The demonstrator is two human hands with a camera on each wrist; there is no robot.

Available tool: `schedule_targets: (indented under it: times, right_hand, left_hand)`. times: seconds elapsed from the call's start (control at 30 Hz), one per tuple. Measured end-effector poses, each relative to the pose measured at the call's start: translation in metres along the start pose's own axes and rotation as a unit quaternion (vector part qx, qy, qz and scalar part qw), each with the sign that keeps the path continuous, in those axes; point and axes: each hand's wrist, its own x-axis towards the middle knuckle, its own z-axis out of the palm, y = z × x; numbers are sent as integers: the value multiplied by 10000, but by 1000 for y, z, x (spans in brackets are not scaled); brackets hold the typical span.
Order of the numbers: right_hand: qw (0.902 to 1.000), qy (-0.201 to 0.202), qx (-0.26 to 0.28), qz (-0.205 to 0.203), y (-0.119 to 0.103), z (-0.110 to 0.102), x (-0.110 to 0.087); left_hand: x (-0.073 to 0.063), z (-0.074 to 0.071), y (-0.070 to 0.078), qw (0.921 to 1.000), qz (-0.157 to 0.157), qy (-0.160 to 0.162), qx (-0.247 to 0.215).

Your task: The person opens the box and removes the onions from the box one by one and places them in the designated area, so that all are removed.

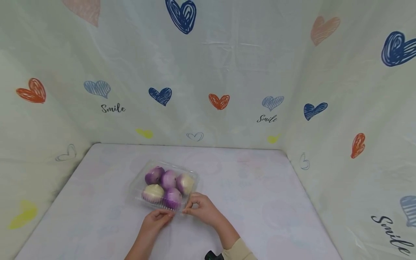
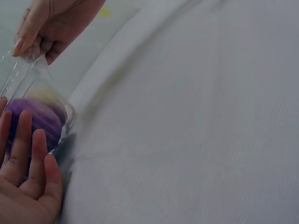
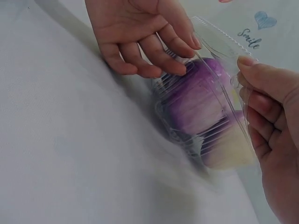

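Observation:
A clear plastic clamshell container stands on the white table with several peeled purple-and-white onions inside. My left hand is at its near side and pinches the rim between thumb and forefinger, the other fingers loosely bent along the ribbed wall. At the near right corner my right hand pinches the clear rim tab between thumb and curled fingers. In the right wrist view, the container's rims lie close together between the two hands; whether they fully meet I cannot tell. Purple onion shows through the plastic beside my left fingers.
The white-covered table reaches back to a pale curtain printed with hearts and "Smile", which also hangs at both sides. A small black object shows beside the right sleeve at the bottom edge.

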Motion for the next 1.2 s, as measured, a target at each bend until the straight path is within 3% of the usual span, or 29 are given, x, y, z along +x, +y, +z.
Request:
schedule_targets:
  times: [0.47,0.97,1.2]
  right_hand:
    - [9987,-478,-174,62,-3,-17,-3]
    - [9988,-489,32,17,-6,-37,-3]
    - [9986,-523,72,22,-33,-51,-2]
  left_hand:
    - [-4,-34,5,9992,-79,390,77]
    - [-6,-69,10,9989,165,450,-14]
    - [-5,-83,13,9986,177,486,64]
